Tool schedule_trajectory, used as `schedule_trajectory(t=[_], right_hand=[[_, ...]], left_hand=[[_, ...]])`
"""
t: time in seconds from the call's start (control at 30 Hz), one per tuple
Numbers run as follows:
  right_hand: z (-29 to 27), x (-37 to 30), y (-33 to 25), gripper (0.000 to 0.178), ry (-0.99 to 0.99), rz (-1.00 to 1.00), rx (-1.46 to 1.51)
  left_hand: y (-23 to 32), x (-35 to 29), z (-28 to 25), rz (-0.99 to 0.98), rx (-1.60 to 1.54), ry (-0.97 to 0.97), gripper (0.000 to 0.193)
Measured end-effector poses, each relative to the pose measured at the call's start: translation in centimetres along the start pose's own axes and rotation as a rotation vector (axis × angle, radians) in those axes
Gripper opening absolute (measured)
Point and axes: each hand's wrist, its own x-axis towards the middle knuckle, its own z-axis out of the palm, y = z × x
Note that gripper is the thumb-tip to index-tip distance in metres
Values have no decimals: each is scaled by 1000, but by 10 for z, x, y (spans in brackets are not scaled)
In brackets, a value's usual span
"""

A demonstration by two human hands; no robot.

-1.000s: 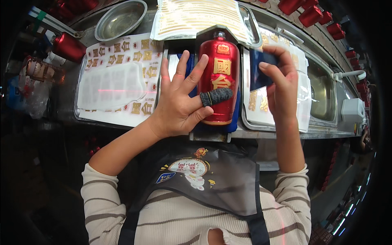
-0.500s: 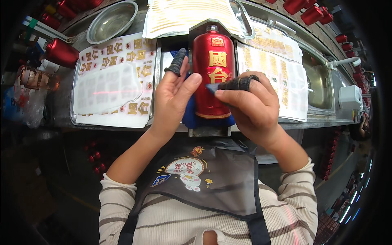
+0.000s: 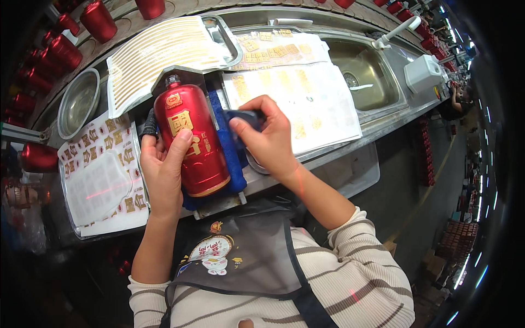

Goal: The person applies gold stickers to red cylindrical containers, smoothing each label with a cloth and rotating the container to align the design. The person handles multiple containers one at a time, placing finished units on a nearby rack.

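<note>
A glossy red bottle (image 3: 188, 147) with gold characters and a dark cap rests tilted on a blue cloth (image 3: 232, 158) in a metal holder. My left hand (image 3: 164, 172) grips its left side, thumb across the front over the lettering and fingers partly hidden; a dark finger cot covers one finger. My right hand (image 3: 273, 139) is right of the bottle and apart from it, its fingers closed on a small flat dark-blue piece (image 3: 244, 121), blurred by motion.
Right of the bottle lie sheets of gold decals (image 3: 295, 104); a striped gold sheet (image 3: 164, 54) is behind it. A decal sheet on a tray (image 3: 104, 175) and a metal bowl (image 3: 79, 104) stand left. A sink (image 3: 366, 76) and a white jug (image 3: 424, 74) are farther right.
The view has turned toward the right. My left hand has closed onto the bottle's side. My right hand has moved off the bottle's front to its right, still holding the blue piece.
</note>
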Motion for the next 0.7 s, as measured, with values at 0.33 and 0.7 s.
schedule_trajectory(t=[0.33, 0.7], right_hand=[[-158, 13, 11, 32, 193, 183, -700], [-288, 43, 15, 57, 263, 317, -691]], left_hand=[[-6, -11, -35, 20, -47, 37, 28], [-10, -15, -51, -51, -39, 145, 33]])
